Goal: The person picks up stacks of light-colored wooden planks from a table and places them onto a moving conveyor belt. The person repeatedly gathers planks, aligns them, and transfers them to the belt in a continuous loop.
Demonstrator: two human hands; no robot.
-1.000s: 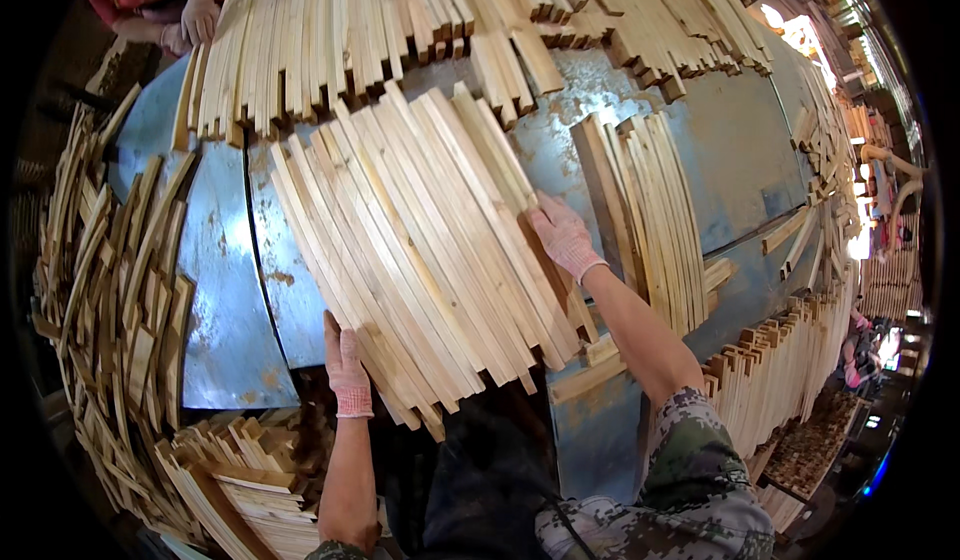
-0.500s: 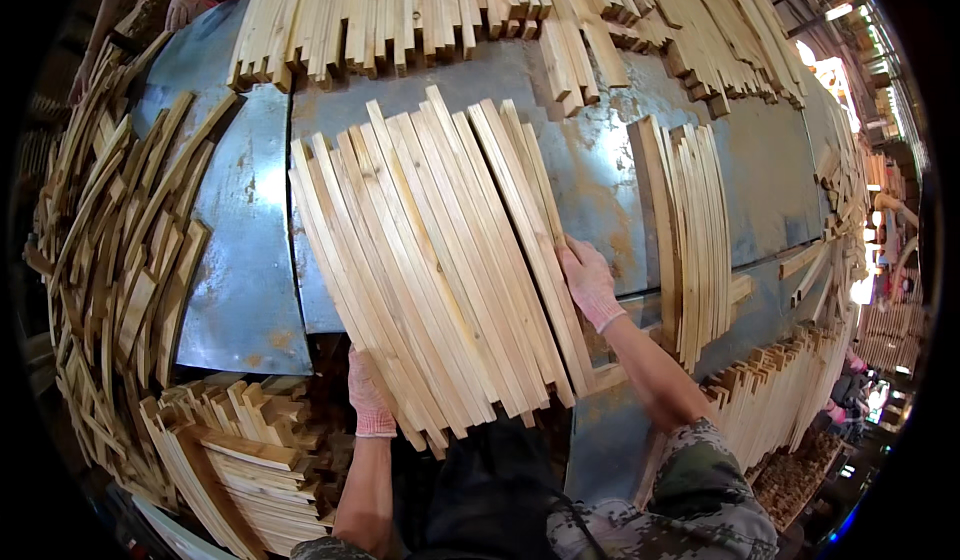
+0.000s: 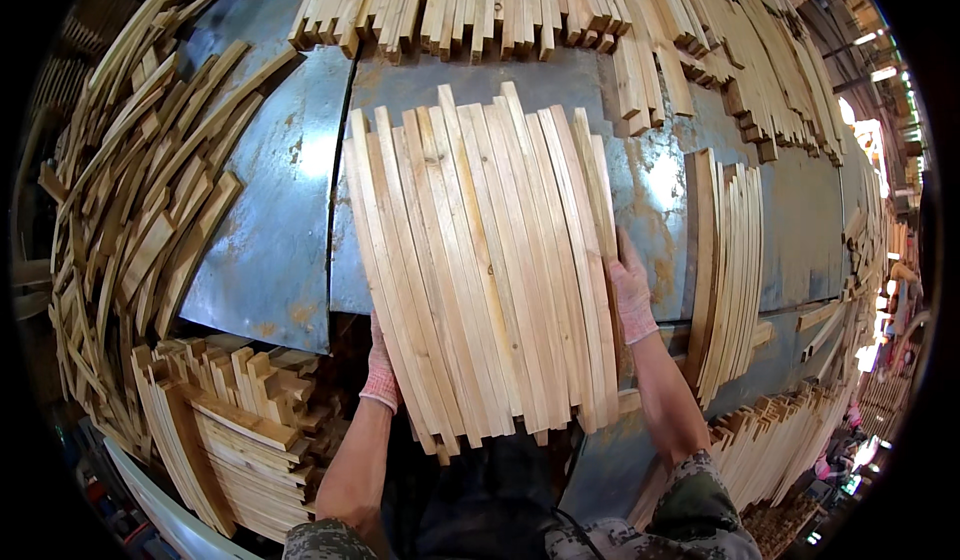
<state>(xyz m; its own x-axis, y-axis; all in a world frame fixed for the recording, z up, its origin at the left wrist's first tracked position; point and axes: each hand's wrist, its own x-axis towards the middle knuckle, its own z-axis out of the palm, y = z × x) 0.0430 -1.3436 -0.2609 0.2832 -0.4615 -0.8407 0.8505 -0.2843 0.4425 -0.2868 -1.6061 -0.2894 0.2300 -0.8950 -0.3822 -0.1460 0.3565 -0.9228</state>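
Observation:
A broad row of pale wooden strips [image 3: 485, 270], side by side with uneven ends, lies between my hands in front of my body. Against its left edge, near the lower end, is my left hand [image 3: 380, 368] in a pinkish knit glove; its fingers are partly hidden by the wood. My right hand [image 3: 632, 290], gloved alike, presses on the right edge about halfway up. Together they squeeze the strips into one bundle. The strips' far ends stick out by differing lengths over the metal table [image 3: 270, 210].
Long stacks of strips [image 3: 450, 5] line the table's far side. A jumbled heap [image 3: 150, 210] covers the left. A smaller row [image 3: 735, 270] lies to the right, and a neat stack [image 3: 250, 440] stands at the lower left. More strips [image 3: 770, 450] sit at the lower right.
The bundle has turned more upright in view, and the gap near its right side has closed up. My right hand has come down its edge slightly. The whole view has shifted.

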